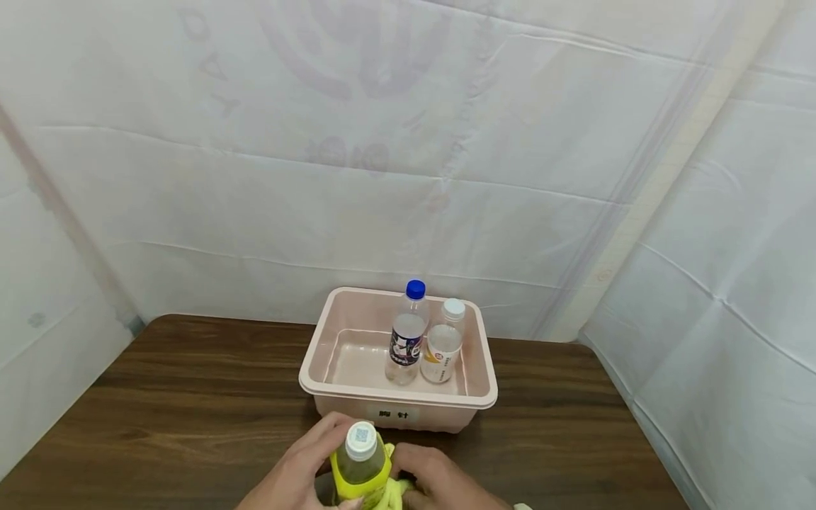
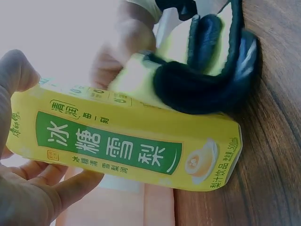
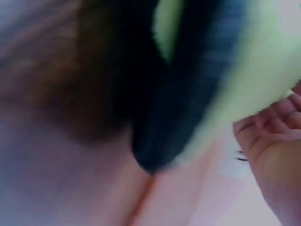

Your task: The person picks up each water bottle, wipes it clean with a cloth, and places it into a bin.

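Observation:
Near the table's front edge, my left hand (image 1: 296, 467) grips a drink bottle (image 1: 361, 469) with a white cap and a yellow label. In the left wrist view, the bottle (image 2: 127, 146) shows a green panel with white characters; thumb and fingers clasp its upper part. My right hand (image 1: 440, 482) holds a yellow-green cloth (image 1: 392, 494) against the bottle's side. Dark edging runs along the cloth (image 2: 202, 87), which hangs in loose folds. Blur covers much of the right wrist view, where the cloth (image 3: 188, 94) hides part of the right hand (image 3: 277, 146).
Behind the hands stands a pale pink bin (image 1: 398, 391) with a label on its front. Inside it are a clear bottle with a blue cap (image 1: 408, 336) and one with a white cap (image 1: 443, 347). White sheeting (image 1: 382, 212) encloses the brown wooden table (image 1: 191, 411).

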Demonstrator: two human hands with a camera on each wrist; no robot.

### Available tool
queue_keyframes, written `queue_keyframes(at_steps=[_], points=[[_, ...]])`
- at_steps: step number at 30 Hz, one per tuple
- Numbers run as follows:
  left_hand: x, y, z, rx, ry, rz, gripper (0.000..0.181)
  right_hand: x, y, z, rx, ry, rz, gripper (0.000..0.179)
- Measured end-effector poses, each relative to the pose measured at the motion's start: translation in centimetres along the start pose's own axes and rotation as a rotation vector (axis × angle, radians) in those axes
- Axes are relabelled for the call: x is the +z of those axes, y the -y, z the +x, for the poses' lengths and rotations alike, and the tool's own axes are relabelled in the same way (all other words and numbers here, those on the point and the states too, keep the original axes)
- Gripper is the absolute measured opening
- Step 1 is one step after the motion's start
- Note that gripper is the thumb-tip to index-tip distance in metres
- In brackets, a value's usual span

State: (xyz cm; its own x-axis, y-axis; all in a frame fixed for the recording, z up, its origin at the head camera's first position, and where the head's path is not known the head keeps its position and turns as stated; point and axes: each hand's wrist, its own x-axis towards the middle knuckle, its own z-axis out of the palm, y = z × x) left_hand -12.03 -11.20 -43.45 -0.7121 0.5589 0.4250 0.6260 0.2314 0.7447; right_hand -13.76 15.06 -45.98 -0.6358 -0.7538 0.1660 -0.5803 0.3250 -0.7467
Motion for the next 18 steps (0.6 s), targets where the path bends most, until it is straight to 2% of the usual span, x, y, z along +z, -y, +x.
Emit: queue_keyframes(at_steps=[3,5,6,9,11,13,16,18], points=[[0.0,0.0,0.0,-0.023,0.014,-0.014,0.066,-0.9,0.9,0.0,-0.167,-0.123,0.055,0.034],[0.0,-0.1,0.0,-0.029,0.022,-0.02,0.066,-1.3,1.3,0.1,-0.233,-0.175,0.074,0.036],[0.0,-0.2,0.0,-0.027,0.023,-0.021,0.066,-1.4,1.4,0.1,-0.238,-0.181,0.093,0.036],[0.1,-0.2,0.0,-0.016,0.017,-0.02,0.066,-1.1,1.2,0.2,-0.158,-0.121,0.163,0.026],[0.1,-0.3,0.0,-0.01,0.012,-0.007,0.066,-0.5,0.6,0.1,-0.057,-0.06,0.203,0.017],[0.0,-0.4,0.0,-0.02,0.014,0.0,0.066,0.1,-0.1,0.1,0.048,0.005,0.192,0.011],[0.0,-0.6,0.1,-0.029,0.014,0.018,0.067,1.1,-1.0,0.0,0.184,0.108,0.201,0.018],[-0.1,-0.8,0.1,-0.096,0.037,-0.006,0.066,1.3,-1.2,-0.1,0.225,0.159,0.187,0.026]])
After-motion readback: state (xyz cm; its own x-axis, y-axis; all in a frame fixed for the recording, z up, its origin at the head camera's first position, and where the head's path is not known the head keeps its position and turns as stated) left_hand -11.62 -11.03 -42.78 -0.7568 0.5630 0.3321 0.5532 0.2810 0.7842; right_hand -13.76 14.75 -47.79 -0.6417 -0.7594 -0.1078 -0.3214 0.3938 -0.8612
